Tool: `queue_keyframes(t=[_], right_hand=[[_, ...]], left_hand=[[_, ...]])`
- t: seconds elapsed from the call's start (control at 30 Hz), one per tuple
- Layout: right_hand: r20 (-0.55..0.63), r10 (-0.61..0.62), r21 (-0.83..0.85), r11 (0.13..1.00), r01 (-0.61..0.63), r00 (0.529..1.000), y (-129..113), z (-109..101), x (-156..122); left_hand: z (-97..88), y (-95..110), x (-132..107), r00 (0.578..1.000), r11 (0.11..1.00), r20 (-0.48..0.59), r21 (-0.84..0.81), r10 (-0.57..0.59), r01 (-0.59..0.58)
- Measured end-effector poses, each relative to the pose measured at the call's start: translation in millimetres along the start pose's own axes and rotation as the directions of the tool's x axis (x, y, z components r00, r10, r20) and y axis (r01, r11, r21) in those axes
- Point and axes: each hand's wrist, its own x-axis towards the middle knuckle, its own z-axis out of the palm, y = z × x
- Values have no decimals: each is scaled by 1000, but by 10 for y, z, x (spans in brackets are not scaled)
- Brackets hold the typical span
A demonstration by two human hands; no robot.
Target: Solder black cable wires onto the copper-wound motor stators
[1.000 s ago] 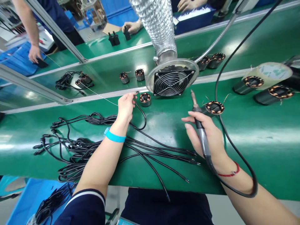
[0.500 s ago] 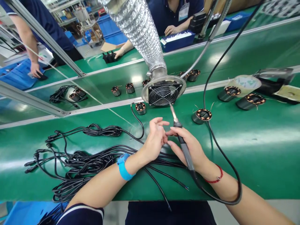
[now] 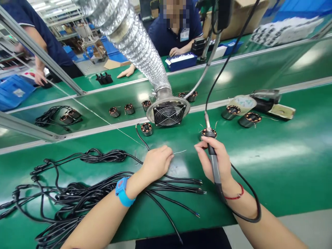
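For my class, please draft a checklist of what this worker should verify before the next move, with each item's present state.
1. Right hand holds the soldering iron by its handle: ok.
2. Iron tip points away from the left hand: ok.
3. Left hand's fingers hold the thin wire, its end free: ok.
4. Iron clear of the stator behind it: cannot tell; they overlap in this view.
5. All cables within the edge of the green table: not ok; one end appears to reach past it.
6. Iron hot: cannot tell.
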Motion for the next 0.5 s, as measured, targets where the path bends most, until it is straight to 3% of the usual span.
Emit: queue_keyframes(t=[0.2,0.27,0.33,0.37,0.43,0.5], right_hand=[[-90,-11,-63,998,5,996,91,-64,70],[-110,-21,-84,996,12,994,118,-65,70],[-144,-6,-92,996,-8,990,148,-58,63],[-163,15,-90,996,-30,986,163,-54,61],[-181,74,-78,993,-90,981,190,-46,63],[-172,149,-73,984,-164,974,209,-41,76]], left_hand=[[-132,58,-22,980,999,198,-34,-13,20],[-243,31,-41,991,996,131,-85,4,7],[-409,-68,-32,998,989,-41,-141,-43,37],[-511,-150,-9,984,980,-132,-172,-120,96],[-739,-389,84,902,927,-257,-239,-348,289],[-963,-717,228,753,806,-295,-290,-588,516]])
